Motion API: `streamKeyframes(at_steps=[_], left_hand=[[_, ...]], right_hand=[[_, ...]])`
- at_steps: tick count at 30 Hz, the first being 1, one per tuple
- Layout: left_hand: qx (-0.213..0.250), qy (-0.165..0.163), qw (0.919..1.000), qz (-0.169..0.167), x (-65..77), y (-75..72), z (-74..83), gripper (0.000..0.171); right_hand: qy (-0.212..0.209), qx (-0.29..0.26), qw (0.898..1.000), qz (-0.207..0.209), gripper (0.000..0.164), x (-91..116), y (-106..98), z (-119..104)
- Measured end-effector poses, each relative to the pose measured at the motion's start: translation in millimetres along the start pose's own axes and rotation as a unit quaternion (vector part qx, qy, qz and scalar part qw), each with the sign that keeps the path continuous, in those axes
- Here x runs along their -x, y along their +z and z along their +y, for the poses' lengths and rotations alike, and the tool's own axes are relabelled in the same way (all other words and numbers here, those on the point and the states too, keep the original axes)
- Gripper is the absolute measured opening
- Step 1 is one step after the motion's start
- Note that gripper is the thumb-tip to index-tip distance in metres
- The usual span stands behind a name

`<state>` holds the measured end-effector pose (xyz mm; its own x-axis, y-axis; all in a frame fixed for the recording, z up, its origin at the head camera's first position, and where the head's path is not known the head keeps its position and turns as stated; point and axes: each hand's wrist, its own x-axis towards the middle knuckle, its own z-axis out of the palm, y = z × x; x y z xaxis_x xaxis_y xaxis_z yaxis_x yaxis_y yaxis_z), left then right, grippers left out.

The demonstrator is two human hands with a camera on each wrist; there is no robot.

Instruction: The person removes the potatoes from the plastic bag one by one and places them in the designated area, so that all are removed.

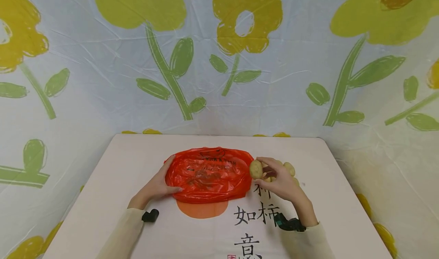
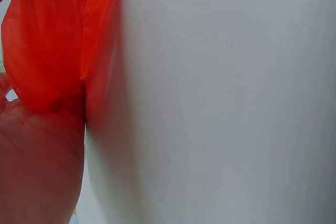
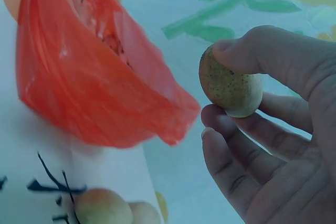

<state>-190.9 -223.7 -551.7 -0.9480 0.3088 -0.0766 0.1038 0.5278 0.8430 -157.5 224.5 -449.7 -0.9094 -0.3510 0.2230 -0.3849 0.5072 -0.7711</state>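
Observation:
A crinkled red plastic bag [image 1: 209, 175] with dark print lies across the middle of the table. My left hand [image 1: 159, 184] holds its left end, thumb at the front and fingers round the back. In the left wrist view the palm is against the bag's red film [image 2: 50, 40]. My right hand [image 1: 284, 180] pinches a small, speckled brownish-yellow potato [image 3: 231, 85] between thumb and fingers, close to the bag's right end. Behind and beside that hand lie several more potatoes [image 1: 289, 169], partly hidden by it. What the bag contains cannot be made out.
The pale tabletop [image 1: 144, 148] bears black brush characters [image 1: 247, 215] and an orange round print [image 1: 202, 210] under the bag's front edge. A flower-patterned sheet [image 1: 295, 95] hangs behind and at both sides of the table.

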Motion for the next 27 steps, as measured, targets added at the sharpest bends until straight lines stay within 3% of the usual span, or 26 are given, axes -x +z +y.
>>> streamKeyframes(at_steps=[6,15,27], left_hand=[[-0.002,-0.004,1.0,0.001,0.8,0.0,-0.1,0.13],[-0.003,-0.015,0.9999,-0.001,0.3,-0.4,4.1,0.126],[-0.01,-0.021,0.9997,-0.006,0.7,-3.4,4.8,0.125]], right_hand=[[0.013,0.016,1.0,0.018,0.064,8,-16,9],[0.066,0.058,0.995,0.048,0.066,25,-43,20],[0.099,0.043,0.993,0.048,0.068,37,-63,47]])
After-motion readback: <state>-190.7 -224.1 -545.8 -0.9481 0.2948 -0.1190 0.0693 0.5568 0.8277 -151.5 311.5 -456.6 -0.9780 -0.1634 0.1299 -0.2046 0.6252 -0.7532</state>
